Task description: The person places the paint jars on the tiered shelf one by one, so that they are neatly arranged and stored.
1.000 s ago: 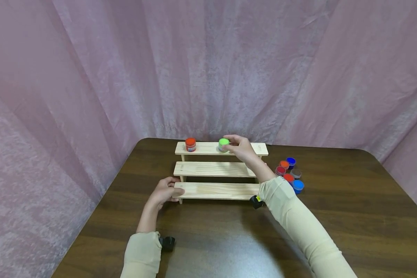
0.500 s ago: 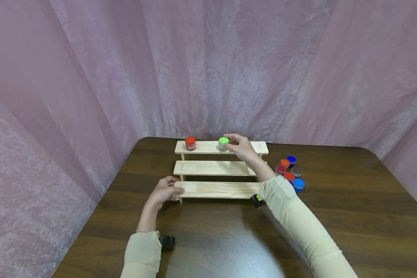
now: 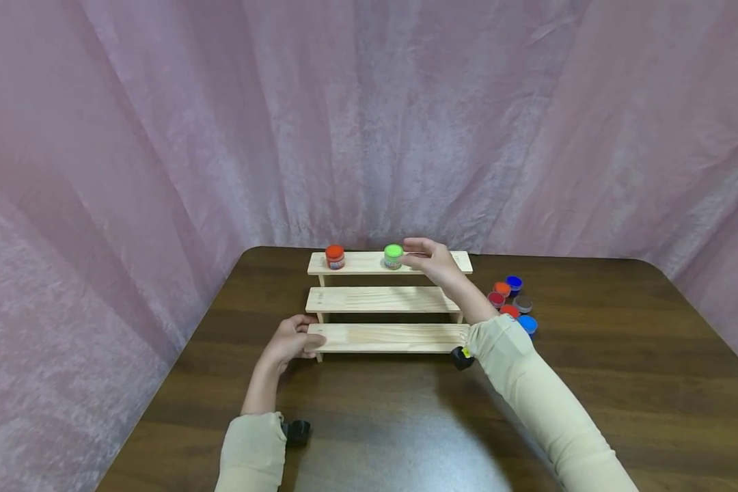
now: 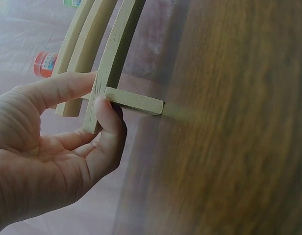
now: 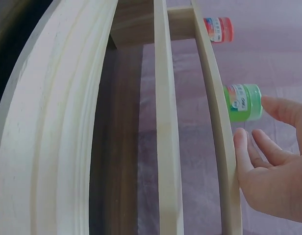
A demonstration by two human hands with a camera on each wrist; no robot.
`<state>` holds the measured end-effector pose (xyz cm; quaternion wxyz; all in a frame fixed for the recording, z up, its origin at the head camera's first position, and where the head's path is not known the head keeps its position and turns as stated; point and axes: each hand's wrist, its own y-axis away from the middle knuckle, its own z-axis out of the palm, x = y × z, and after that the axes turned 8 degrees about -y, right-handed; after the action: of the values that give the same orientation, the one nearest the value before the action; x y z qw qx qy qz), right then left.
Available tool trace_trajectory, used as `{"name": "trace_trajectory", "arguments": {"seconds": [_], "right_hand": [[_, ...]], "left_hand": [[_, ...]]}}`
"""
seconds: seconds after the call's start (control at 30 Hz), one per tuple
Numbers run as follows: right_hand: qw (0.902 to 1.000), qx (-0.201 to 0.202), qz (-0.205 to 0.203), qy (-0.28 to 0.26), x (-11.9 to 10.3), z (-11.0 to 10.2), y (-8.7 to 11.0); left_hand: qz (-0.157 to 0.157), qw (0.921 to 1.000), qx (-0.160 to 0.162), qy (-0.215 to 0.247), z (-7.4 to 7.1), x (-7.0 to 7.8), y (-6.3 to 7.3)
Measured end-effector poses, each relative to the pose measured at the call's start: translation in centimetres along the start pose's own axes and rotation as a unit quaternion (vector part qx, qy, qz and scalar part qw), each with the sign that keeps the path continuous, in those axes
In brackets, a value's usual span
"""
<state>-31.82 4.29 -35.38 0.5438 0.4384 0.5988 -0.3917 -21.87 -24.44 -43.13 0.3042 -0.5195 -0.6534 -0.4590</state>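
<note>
A three-tier wooden display stand (image 3: pixel 381 299) stands on the table. My left hand (image 3: pixel 290 344) grips the left end of its lowest shelf; in the left wrist view the thumb and fingers (image 4: pixel 109 120) pinch the board by its leg. On the top shelf a green paint jar (image 3: pixel 393 257) stands upright near the middle, and a red paint jar (image 3: pixel 335 257) stands toward the left end. My right hand (image 3: pixel 433 262) is just right of the green jar, fingers loosely bent and holding nothing. In the right wrist view one fingertip is very close to the jar's lid (image 5: pixel 255 102).
Right of the stand, several paint jars cluster on the table, among them a dark blue jar (image 3: pixel 514 285), a bright blue jar (image 3: pixel 527 324) and a grey-lidded jar (image 3: pixel 522 304). My right sleeve partly covers this group. A pink curtain (image 3: pixel 369 123) hangs behind the brown table (image 3: pixel 369 424).
My right hand has let go of the green jar and shifted slightly right. The jar stays upright on the top shelf. My left hand keeps its grip on the lowest shelf.
</note>
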Motion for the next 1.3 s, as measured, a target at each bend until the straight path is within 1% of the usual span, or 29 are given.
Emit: {"name": "trace_trajectory", "arguments": {"seconds": [0.13,0.27,0.47,0.63,0.77,1.0,1.1,1.3], "right_hand": [[0.9999,0.009,-0.010,-0.005,0.2,-0.6,0.3],[0.9996,0.022,-0.009,-0.016,0.4,-1.3,0.6],[0.9986,0.032,0.010,-0.042,0.5,-2.1,1.1],[0.9975,0.043,0.024,-0.052,0.7,-2.7,1.6],[0.9966,0.050,0.022,-0.062,0.9,-3.4,2.2],[0.9976,0.051,0.017,-0.044,1.2,-4.9,3.4],[0.9973,0.054,0.018,-0.046,1.3,-5.5,3.8],[0.9954,0.065,0.016,-0.069,1.6,-6.8,4.8]], "left_hand": [[-0.002,1.0000,0.002,-0.003,-0.1,-0.1,0.1],[0.002,1.0000,0.001,-0.005,-0.2,-0.2,0.2],[0.001,1.0000,0.006,-0.003,-0.3,-0.4,0.1],[0.003,1.0000,0.005,-0.002,-0.4,-0.4,-0.2],[0.005,1.0000,0.002,-0.002,-0.3,-0.4,-0.3],[0.005,1.0000,0.004,0.000,-0.5,-0.3,-0.4],[0.006,1.0000,0.005,0.000,-0.7,-0.3,-0.4],[0.003,1.0000,0.004,-0.001,-0.8,-0.2,-0.4]]}}
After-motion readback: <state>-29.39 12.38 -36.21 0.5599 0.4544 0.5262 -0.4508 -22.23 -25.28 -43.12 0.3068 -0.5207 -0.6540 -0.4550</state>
